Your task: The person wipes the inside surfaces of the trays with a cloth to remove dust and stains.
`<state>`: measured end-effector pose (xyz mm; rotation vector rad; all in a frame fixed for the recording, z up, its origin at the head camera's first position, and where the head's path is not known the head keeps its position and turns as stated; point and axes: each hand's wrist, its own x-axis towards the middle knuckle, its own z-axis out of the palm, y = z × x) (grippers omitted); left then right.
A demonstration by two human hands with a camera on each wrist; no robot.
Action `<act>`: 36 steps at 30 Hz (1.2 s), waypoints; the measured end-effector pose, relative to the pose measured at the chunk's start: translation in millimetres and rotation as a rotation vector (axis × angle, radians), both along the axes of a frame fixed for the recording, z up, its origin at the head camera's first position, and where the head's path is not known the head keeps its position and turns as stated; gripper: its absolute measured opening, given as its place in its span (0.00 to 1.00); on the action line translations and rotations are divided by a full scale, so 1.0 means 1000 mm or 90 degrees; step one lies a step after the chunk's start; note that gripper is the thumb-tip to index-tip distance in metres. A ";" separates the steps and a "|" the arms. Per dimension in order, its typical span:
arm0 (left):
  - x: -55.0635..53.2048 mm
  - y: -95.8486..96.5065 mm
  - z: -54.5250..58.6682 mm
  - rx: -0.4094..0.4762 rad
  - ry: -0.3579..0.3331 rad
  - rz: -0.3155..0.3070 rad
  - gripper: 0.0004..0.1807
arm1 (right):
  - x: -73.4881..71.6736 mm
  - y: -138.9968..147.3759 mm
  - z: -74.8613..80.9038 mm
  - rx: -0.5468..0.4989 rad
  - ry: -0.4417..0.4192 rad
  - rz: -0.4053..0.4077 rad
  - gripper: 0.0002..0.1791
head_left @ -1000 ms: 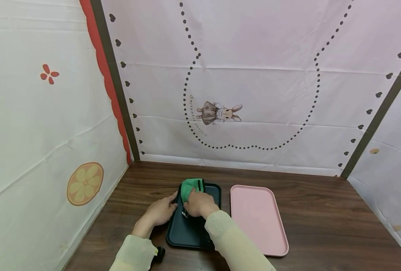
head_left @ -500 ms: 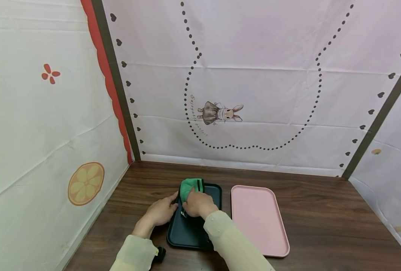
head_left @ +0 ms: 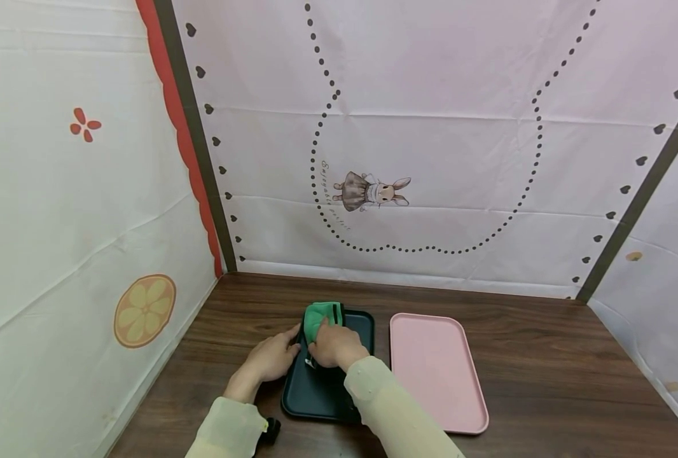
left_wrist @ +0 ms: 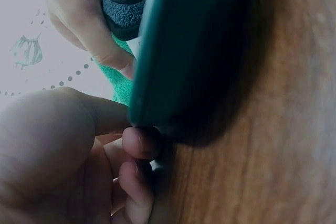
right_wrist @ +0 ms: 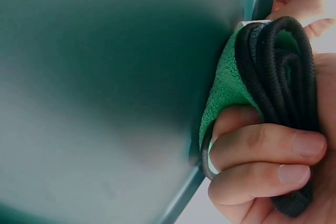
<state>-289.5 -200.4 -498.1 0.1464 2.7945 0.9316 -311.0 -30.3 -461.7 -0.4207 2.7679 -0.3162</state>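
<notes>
A folded green towel (head_left: 318,316) with black edging lies at the far left part of a dark green tray (head_left: 316,395). My right hand (head_left: 338,346) holds it down there. In the right wrist view, my fingers curl round the towel's bunched layers (right_wrist: 227,85), and a white tag shows at its edge. My left hand (head_left: 273,357) is at the tray's left rim. The left wrist view shows its thumb against the rim and its fingers (left_wrist: 139,142) curled just under the tray's edge (left_wrist: 152,77).
A pink tray (head_left: 437,375) lies right of the dark tray on the brown wooden table (head_left: 556,381). A small black object (head_left: 270,431) is by the left sleeve. Printed white cloth walls (head_left: 430,146) stand behind and at both sides.
Both hands hold almost the same places. The towel shifts very slightly left under my right hand; the trays stay where they were.
</notes>
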 end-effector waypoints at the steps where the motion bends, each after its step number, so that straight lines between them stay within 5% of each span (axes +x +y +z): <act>1: 0.000 0.000 0.000 0.001 0.001 0.000 0.29 | 0.000 0.000 0.000 0.001 0.001 -0.001 0.42; 36: -0.001 -0.002 -0.003 -0.009 0.018 -0.011 0.30 | 0.028 -0.003 0.005 0.039 0.006 0.023 0.42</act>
